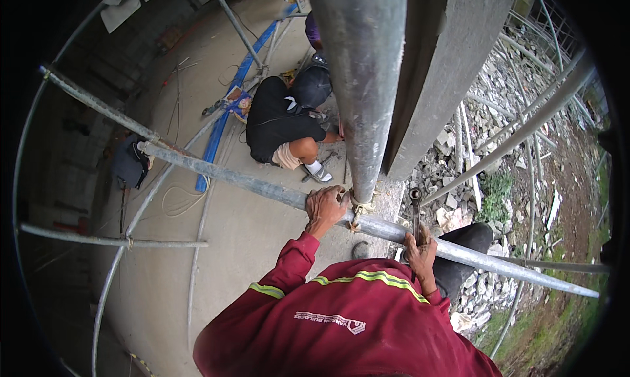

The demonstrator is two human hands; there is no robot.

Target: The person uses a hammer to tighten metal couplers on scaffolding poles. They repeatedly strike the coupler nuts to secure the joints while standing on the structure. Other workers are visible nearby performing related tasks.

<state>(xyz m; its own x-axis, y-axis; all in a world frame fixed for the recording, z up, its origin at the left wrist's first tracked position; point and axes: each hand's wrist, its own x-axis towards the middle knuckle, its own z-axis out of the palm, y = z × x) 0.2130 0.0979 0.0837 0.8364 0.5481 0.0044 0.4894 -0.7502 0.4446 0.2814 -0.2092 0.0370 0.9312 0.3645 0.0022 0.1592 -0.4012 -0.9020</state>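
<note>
A long grey scaffold pipe (pixel 249 182) runs from the upper left across to the lower right in front of me. My left hand (pixel 326 209) is wrapped over it, just left of a scaffold clamp (pixel 359 209). The clamp sits where this pipe meets a thick upright pipe (pixel 364 82). To the right of the clamp, my right hand (pixel 422 253) grips a wrench (pixel 416 209). Its ring end points away from me, beyond the pipe, apart from the clamp. The wrench's lower part is hidden in my fingers.
A co-worker (pixel 275 127) in black crouches on the concrete floor (pixel 262 278) ahead, beside a long blue beam (pixel 226 108). Another person (pixel 129 162) is at the left. A concrete column (pixel 453 68) stands behind the upright pipe. Rubble (pixel 446 150) and slanting pipes (pixel 525 127) lie right.
</note>
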